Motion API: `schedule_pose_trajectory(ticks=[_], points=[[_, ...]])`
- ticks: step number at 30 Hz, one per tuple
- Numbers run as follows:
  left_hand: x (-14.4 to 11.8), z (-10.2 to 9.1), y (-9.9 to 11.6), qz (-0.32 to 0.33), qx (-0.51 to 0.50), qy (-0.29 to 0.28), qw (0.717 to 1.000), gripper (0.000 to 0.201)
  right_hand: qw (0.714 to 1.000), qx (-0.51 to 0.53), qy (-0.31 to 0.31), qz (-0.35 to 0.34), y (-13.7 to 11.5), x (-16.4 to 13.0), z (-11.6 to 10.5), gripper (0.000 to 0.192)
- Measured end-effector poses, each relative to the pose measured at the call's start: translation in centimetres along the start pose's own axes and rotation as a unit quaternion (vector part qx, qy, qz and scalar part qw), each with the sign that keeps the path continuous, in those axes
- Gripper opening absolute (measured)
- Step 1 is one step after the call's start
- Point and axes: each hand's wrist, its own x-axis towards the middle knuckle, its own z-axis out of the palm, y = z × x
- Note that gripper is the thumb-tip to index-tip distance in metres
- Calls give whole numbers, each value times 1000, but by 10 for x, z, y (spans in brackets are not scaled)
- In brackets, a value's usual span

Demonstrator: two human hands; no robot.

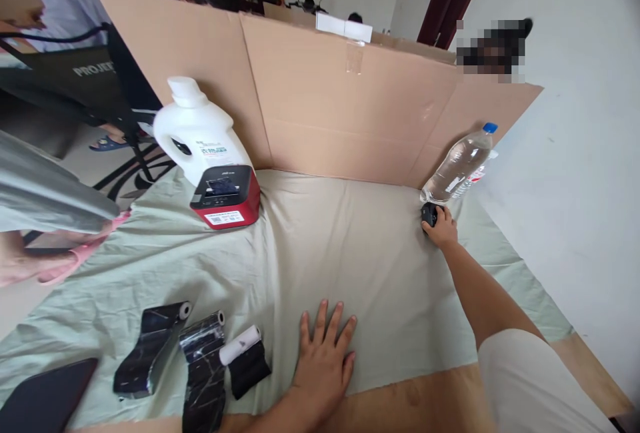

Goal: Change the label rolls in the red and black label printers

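My left hand (323,363) lies flat on the pale green cloth (370,273), fingers spread, holding nothing. Off to the right, my right hand (444,227) has its fingers around a small black object (429,214) whose kind I cannot make out. That object rests by the base of a clear bottle with a blue cap (457,163). Left of my left hand lie a white roll with a black strip (241,346), a glossy black roll (204,346) and another black roll (155,339), each partly unrolled.
A red and black printer-like box (227,196) stands before a white detergent jug (200,126). Cardboard panels (340,106) wall off the back. A dark flat object (50,393) lies at lower left. Other people are nearby, one in pink slippers (75,263) at left.
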Motion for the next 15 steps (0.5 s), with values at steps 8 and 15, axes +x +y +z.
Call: schedule_pose_trajectory(ticks=[8, 15], points=[[-27, -61, -13, 102, -141, -167, 970, 62, 995, -92, -31, 19, -39, 4, -17, 67], [23, -157, -146, -105, -407, 188, 888, 35, 924, 173, -162, -300, -240, -41, 3, 59]])
